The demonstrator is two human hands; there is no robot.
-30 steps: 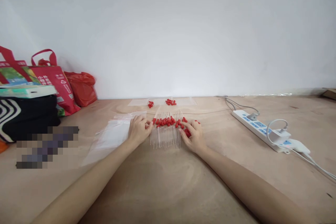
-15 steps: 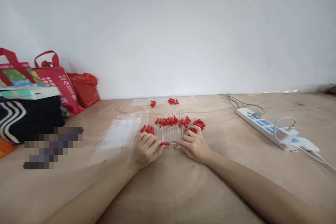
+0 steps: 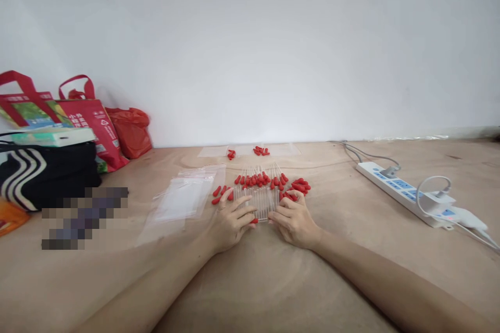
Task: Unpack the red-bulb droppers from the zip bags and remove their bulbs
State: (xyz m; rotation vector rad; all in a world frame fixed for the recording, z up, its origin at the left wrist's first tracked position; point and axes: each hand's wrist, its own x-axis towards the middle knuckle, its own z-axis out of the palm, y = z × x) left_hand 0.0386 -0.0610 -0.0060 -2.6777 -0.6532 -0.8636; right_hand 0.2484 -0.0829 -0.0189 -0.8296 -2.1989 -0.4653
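Note:
My left hand (image 3: 232, 222) is closed, pinching a red rubber dropper bulb (image 3: 254, 221) between thumb and fingers. From that bulb a thin clear glass tube (image 3: 263, 219) runs across to my right hand (image 3: 295, 218), whose fingertips are closed on its other end. How far the tube sits in the bulb is hard to see. Just beyond the fingers lies a row of clear glass tubes (image 3: 263, 202) side by side. Loose red bulbs (image 3: 300, 186) lie near the right hand, others by the left fingers. Behind the row are droppers with red bulbs fitted (image 3: 255, 179).
Clear zip bags (image 3: 182, 195) lie to the left. More bagged red-bulbed droppers (image 3: 261, 151) are by the wall. A white power strip (image 3: 394, 187) with plugs and cables stands right. Red shopping bags (image 3: 91, 125) and a black striped cloth (image 3: 50, 174) are at far left.
My left hand has shifted right with the bulb, and its fingers now cover more of it. The gap between my hands is narrower. The whole view has shifted slightly.

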